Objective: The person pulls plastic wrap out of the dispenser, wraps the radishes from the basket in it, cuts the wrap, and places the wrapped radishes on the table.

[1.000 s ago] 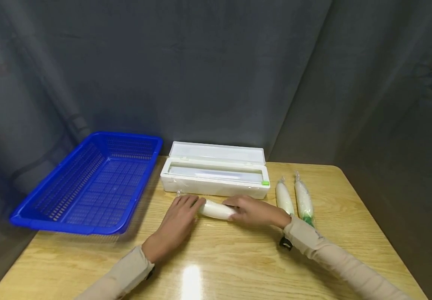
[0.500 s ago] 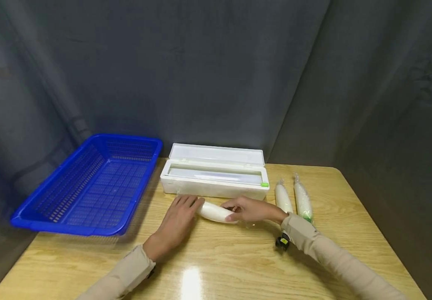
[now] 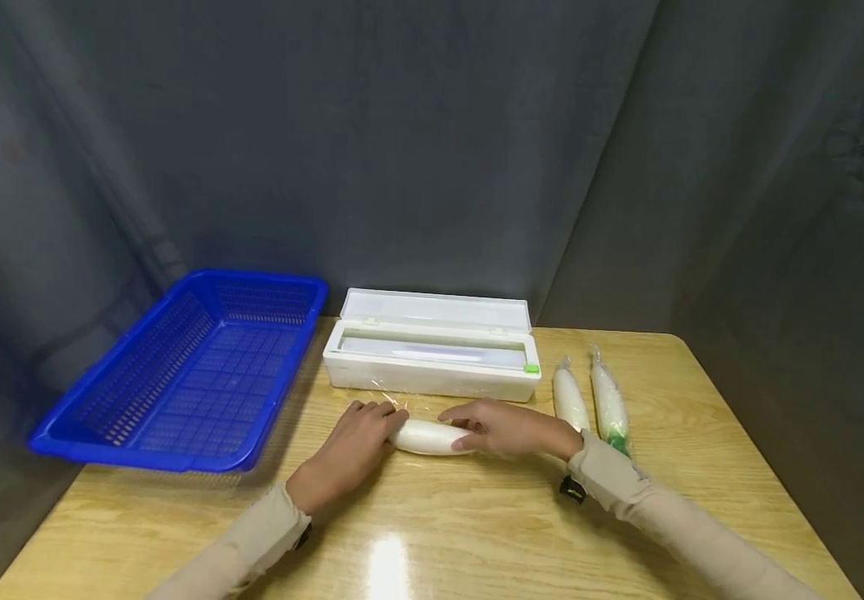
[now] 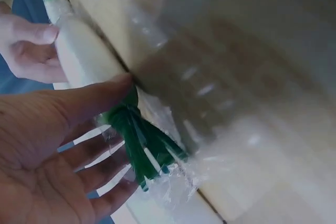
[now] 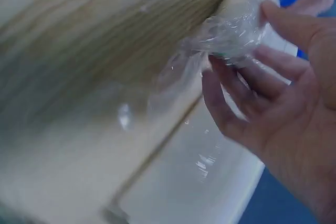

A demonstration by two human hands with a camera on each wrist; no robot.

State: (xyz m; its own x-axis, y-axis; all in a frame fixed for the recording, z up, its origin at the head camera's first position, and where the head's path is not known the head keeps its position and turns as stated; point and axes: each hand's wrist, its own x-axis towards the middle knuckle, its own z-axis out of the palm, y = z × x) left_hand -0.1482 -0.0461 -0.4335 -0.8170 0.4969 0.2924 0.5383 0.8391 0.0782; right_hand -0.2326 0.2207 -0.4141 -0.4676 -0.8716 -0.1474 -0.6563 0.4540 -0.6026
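Observation:
A white radish (image 3: 426, 437) with cut green tops (image 4: 142, 145) lies crosswise on the table, covered in clear cling film (image 5: 231, 32). My left hand (image 3: 357, 442) holds its leafy end, thumb on the near side and fingers beyond. At the other end, my right hand (image 3: 502, 429) grips the radish between thumb and fingers, with film bunched there. Loose film sticks out past the green tops in the left wrist view. Behind both hands stands a white cling film dispenser (image 3: 432, 379), lid raised, with a green slider (image 3: 531, 368) at its right.
Two wrapped radishes, one (image 3: 570, 398) partly behind my right wrist and another (image 3: 610, 400) beside it, lie to the right. A blue plastic basket (image 3: 282, 387) stands on the left of the wooden table (image 3: 476, 533). Grey curtains hang behind.
The radish has come slightly nearer to me, away from the dispenser, with both hands on it. My right fingers have shifted a little around its end.

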